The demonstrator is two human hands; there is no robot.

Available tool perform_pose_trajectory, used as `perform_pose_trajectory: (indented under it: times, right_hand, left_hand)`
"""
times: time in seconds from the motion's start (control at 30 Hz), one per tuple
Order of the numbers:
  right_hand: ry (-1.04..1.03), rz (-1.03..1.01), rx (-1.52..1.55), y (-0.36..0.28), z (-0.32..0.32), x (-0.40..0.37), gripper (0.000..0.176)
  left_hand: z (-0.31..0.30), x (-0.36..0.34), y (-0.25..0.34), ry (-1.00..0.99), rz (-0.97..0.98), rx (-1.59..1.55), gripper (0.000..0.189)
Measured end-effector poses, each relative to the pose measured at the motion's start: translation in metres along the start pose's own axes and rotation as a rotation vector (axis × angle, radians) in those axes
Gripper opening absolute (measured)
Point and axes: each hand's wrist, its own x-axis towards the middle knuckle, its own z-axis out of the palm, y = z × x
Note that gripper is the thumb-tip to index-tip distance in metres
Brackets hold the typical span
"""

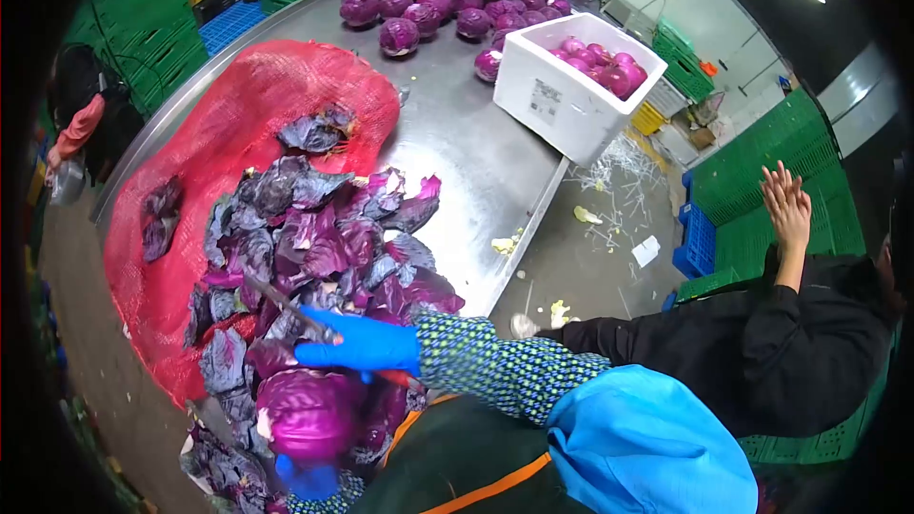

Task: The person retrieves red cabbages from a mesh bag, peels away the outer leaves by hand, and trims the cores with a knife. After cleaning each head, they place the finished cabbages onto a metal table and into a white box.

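Note:
My right hand, in a blue glove and patterned sleeve, is closed around a knife. Its dark blade points up and left over the loose leaves. Below it sits a peeled red cabbage, purple and shiny, with a pale cut spot on its left side. My left hand, also gloved in blue, grips the cabbage from its lower side; part of the fingers is hidden. Dark outer cabbage leaves lie heaped around both hands, partly on a red mesh sack.
Many whole red cabbages stand at the far end of the steel table. A white foam box of purple-pink round produce sits at the table's right edge. A person in black is on the right. Green crates are stacked behind.

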Motion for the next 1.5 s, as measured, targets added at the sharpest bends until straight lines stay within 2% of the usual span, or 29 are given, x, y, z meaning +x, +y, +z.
perform_pose_trajectory:
  times: [0.03, 0.07, 0.13, 0.17, 0.2, 0.23, 0.27, 0.3, 0.4, 0.43, 0.53, 0.6, 0.63, 0.67, 0.73, 0.8, 0.83, 0.87, 0.93, 1.0, 1.07, 1.13, 1.2, 1.27, 1.33, 1.4, 1.43, 1.47, 1.5]
  right_hand:
    - [-0.198, 0.009, 0.027, -0.01, 0.004, -0.008, 0.083]
    - [-0.197, 0.006, 0.07, 0.004, 0.011, -0.001, 0.082]
    - [-0.094, -0.091, 0.195, 0.031, 0.007, 0.015, 0.076]
    - [0.06, -0.025, 0.249, 0.023, 0.011, 0.009, 0.068]
    - [0.21, 0.045, 0.297, 0.014, 0.012, 0.001, 0.061]
    - [0.235, 0.037, 0.326, 0.01, 0.011, -0.002, 0.053]
    - [0.274, 0.033, 0.358, 0.01, 0.01, -0.003, 0.045]
    - [0.311, 0.006, 0.283, 0.014, 0.015, -0.003, 0.04]
    - [0.486, -0.045, 0.157, 0.009, 0.022, -0.007, 0.02]
    - [0.539, -0.08, 0.262, 0.013, 0.019, -0.005, 0.022]
    - [0.434, -0.131, 0.38, 0.016, -0.011, 0.008, 0.028]
    - [0.452, -0.182, 0.228, 0.017, -0.029, 0.026, 0.039]
    - [0.443, -0.404, -0.199, 0.02, -0.032, 0.03, 0.05]
    - [0.362, -0.38, -0.356, -0.009, -0.012, 0.013, 0.057]
    - [0.107, -0.469, -0.243, -0.031, 0.023, 0.001, 0.054]
    - [-0.062, -0.515, -0.466, -0.044, 0.04, -0.001, 0.055]
    - [-0.161, -0.314, -0.2, -0.045, 0.039, 0.003, 0.051]
    - [-0.094, -0.27, -0.204, -0.046, 0.039, 0.003, 0.035]
    - [0.137, -0.608, -0.342, -0.027, 0.047, 0.006, 0.024]
    - [0.234, -0.607, -0.288, -0.008, 0.054, 0.011, 0.02]
    - [0.337, -0.61, -0.237, -0.01, 0.056, 0.011, 0.017]
    - [0.395, -0.331, 0.268, -0.019, 0.057, 0.005, 0.011]
    - [0.465, -0.285, 0.208, -0.019, 0.055, 0.006, 0.015]
    - [0.486, -0.22, 0.48, -0.019, 0.05, 0.007, 0.021]
    - [0.507, -0.252, 0.727, -0.009, 0.019, 0.008, 0.02]
    - [0.588, -0.268, 0.56, -0.018, 0.003, 0.002, 0.016]
    - [0.547, -0.247, 0.229, -0.019, 0.001, 0.002, 0.025]
    - [0.451, -0.262, 0.011, -0.017, 0.006, 0.002, 0.041]
    - [0.349, -0.215, 0.058, -0.012, 0.02, 0.0, 0.049]
  left_hand:
    - [0.005, 0.007, 0.009, -0.057, -0.049, 0.252, 0.068]
    - [0.012, 0.014, 0.016, -0.105, -0.092, 0.508, 0.07]
    - [0.041, 0.037, 0.013, -0.014, 0.098, 0.769, 0.08]
    - [0.101, 0.045, 0.002, 0.115, 0.202, 0.871, 0.081]
    - [0.115, 0.045, 0.001, 0.203, 0.268, 0.848, 0.082]
    - [0.108, 0.056, -0.004, 0.245, 0.259, 1.035, 0.098]
    - [0.108, 0.053, -0.008, 0.069, 0.355, 0.866, 0.109]
    - [0.08, 0.053, -0.009, 0.136, 0.342, 0.982, 0.107]
    - [0.089, 0.05, -0.013, 0.217, 0.187, 0.581, 0.107]
    - [0.085, 0.045, -0.012, 0.234, 0.2, 0.588, 0.107]
    - [0.071, 0.037, -0.011, 0.274, 0.072, 0.169, 0.11]
    - [0.075, 0.038, -0.005, 0.187, 0.229, 0.424, 0.111]
    - [0.078, 0.039, 0.0, 0.151, 0.327, 0.597, 0.115]
    - [0.081, 0.039, 0.005, 0.153, 0.332, 0.591, 0.115]
    - [0.086, 0.034, 0.016, 0.059, 0.405, 1.072, 0.119]
    - [0.089, 0.033, 0.02, 0.029, 0.395, 1.12, 0.121]
    - [0.091, 0.031, 0.022, -0.023, 0.425, 1.156, 0.121]
    - [0.092, 0.03, 0.024, -0.073, 0.458, 1.191, 0.12]
    - [0.083, 0.028, 0.022, -0.046, 0.475, 1.251, 0.12]
    - [0.07, 0.027, 0.019, -0.024, 0.487, 1.369, 0.118]
    - [0.071, 0.027, 0.002, 0.033, 0.476, 1.21, 0.117]
    - [0.075, 0.027, -0.009, 0.164, 0.416, 0.815, 0.117]
    - [0.078, 0.026, -0.017, 0.181, 0.399, 0.693, 0.114]
    - [0.08, 0.026, -0.02, 0.234, 0.342, 0.393, 0.107]
    - [0.079, 0.021, -0.022, 0.351, 0.273, -0.139, 0.091]
    - [0.078, 0.023, -0.016, 0.325, 0.304, -0.385, 0.091]
    - [0.074, 0.024, -0.011, 0.326, 0.307, -0.382, 0.091]
    - [0.069, 0.025, -0.007, 0.328, 0.379, -0.088, 0.094]
    - [0.067, 0.027, -0.005, 0.321, 0.437, 0.207, 0.098]
